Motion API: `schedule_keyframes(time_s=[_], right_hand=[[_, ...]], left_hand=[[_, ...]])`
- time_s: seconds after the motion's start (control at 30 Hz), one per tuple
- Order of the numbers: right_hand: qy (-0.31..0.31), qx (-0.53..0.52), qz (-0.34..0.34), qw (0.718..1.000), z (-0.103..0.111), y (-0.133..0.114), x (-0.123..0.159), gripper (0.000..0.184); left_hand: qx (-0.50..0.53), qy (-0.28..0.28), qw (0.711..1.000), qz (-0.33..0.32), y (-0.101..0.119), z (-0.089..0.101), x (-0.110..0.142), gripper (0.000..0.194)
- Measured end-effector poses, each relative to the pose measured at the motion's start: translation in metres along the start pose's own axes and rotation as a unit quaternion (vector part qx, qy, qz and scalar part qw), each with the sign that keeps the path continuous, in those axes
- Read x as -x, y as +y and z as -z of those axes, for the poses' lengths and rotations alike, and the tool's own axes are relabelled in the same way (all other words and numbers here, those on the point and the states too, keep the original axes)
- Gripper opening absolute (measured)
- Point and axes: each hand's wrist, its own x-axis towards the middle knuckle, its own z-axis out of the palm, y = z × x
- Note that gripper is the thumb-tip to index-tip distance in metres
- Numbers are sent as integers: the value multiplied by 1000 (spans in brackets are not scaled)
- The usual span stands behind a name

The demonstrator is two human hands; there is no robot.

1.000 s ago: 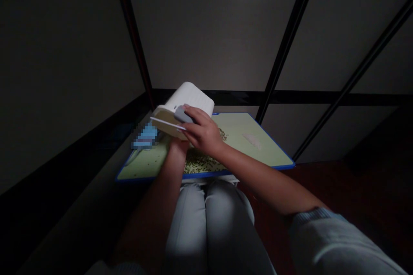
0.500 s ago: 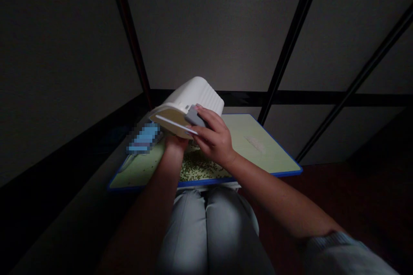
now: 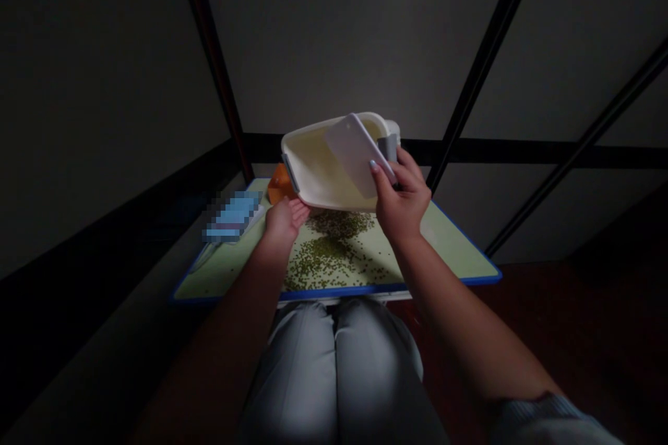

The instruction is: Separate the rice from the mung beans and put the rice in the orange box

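- 1 pixelated blue thing (image 3: 233, 215), left edge of the blue-rimmed pale-green tabletop (image 3: 459, 254)
- 1 orange object (image 3: 280, 184), near far left corner
- left hand (image 3: 284, 219), fingers loosely stretched by 1 tilted white plastic tub (image 3: 307, 163), held mid-tabletop
- 2 greenish-brown grain heaps (image 3: 328, 249) below, scattering to near edge
- right hand (image 3: 404, 201) clutching 1 flat white card (image 3: 355, 151)

The container (image 3: 309, 168) looks smooth plastic, the trousers (image 3: 305, 361) matt cloth.

One camera, worn on the person's head, looks forward and down over the lap (image 3: 292, 375). Its wide view centres on the left hand (image 3: 284, 219) and right hand (image 3: 404, 198) above the nearby surface (image 3: 459, 250), with the panelled wall (image 3: 339, 49) filling the upper half.
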Motion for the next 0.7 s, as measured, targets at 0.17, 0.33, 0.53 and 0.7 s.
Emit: schedule_keyframes(time_s=[0.17,0.33,0.53,0.7], right_hand=[[1,-30,-20,999,11,3,-8,20],[9,-21,-38,999,18,8,-10,23],[-12,16,-22,1000,28,10,-9,24],[-14,20,-3,1000,32,10,-6,24]], left_hand=[[-158,-28,984,-81,0,11,4,46],[-238,-62,958,-149,-2,17,4,52],[-225,-69,944,-231,-4,20,5,54],[-205,-85,945,-239,-4,11,15,55]])
